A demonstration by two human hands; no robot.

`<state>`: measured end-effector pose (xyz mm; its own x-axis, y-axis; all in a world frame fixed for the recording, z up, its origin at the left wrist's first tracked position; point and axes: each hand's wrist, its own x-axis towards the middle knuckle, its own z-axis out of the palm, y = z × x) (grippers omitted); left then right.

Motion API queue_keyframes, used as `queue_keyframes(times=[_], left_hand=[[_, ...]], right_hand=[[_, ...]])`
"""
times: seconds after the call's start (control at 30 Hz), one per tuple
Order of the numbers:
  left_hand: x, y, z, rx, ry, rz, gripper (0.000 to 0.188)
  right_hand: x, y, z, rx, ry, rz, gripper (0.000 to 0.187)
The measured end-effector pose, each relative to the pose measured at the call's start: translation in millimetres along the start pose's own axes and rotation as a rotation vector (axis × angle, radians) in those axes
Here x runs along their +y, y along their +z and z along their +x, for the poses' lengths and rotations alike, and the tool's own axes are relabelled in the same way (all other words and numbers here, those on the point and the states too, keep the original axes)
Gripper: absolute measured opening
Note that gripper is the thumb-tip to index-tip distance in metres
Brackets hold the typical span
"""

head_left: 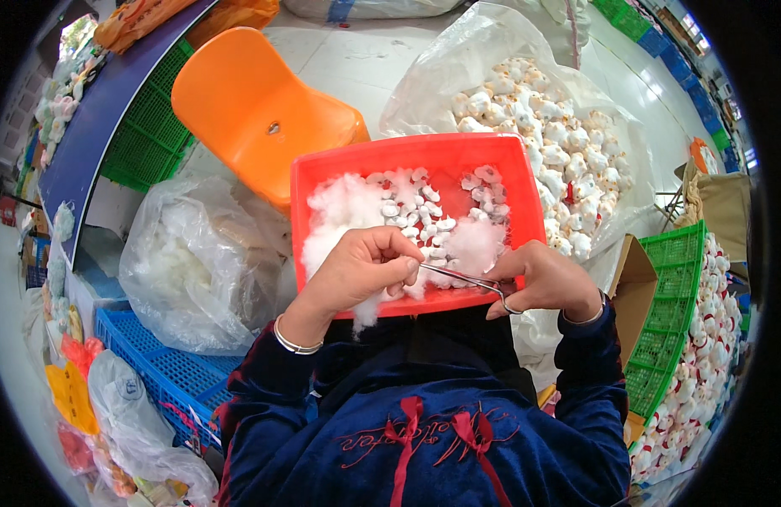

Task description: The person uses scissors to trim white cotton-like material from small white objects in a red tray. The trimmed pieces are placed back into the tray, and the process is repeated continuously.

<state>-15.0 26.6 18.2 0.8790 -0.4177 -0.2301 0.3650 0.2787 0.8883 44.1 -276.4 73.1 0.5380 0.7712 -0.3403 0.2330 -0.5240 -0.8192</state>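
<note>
Right at the bottom we had the dark blue top (508, 431), red stitched lettering (448, 445) running upside down to us across its front. Then came the hands! The right hand (546, 283) was closed around the loops of a silver scissor-handled tool (462, 275), which slanted over the tray's near side. At its tip, the left hand (365, 270) had thumb and forefinger drawn into a pinch; whether anything sat between them, we couldn't tell. Beneath, the red tray (532, 198) raised its rim all round, with white fluff (348, 207) heaped on the left and small white pieces (416, 203) scattered mid-tray. Beyond its far edge we saw the orange chair (230, 93) at left, a plastic bag of white figures (568, 152) at right, and pale floor (348, 59) between them.
</note>
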Motion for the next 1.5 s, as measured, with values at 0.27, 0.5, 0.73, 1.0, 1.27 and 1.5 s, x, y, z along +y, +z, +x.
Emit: queue_keyframes(times=[0.27,0.5,0.73,1.0,1.27,1.5], left_hand=[[9.8,-32.2,-13.7,0.238,0.105,0.238,0.013],[12.3,23.9,9.8,-0.033,0.167,0.312,0.033],[13.2,11.2,5.5,0.087,0.099,0.328,0.007],[19.1,9.3,3.9,0.139,0.009,0.209,0.014],[-2.6,8.4,13.6,0.063,0.107,0.353,0.008],[-2.4,7.5,10.3,0.037,-0.031,0.168,0.005]], right_hand=[[14.2,-12.3,-27.5,0.055,0.119,-0.117,0.038],[-0.3,-12.8,-15.3,0.033,0.047,-0.11,0.036],[0.4,-7.5,-20.7,0.039,0.036,-0.015,0.034],[0.4,-12.5,-27.4,0.119,0.004,-0.297,0.031],[-16.8,-9.2,-24.6,0.123,-0.005,-0.414,0.031],[-33.9,1.2,-28.7,0.186,-0.012,-0.64,0.027]])
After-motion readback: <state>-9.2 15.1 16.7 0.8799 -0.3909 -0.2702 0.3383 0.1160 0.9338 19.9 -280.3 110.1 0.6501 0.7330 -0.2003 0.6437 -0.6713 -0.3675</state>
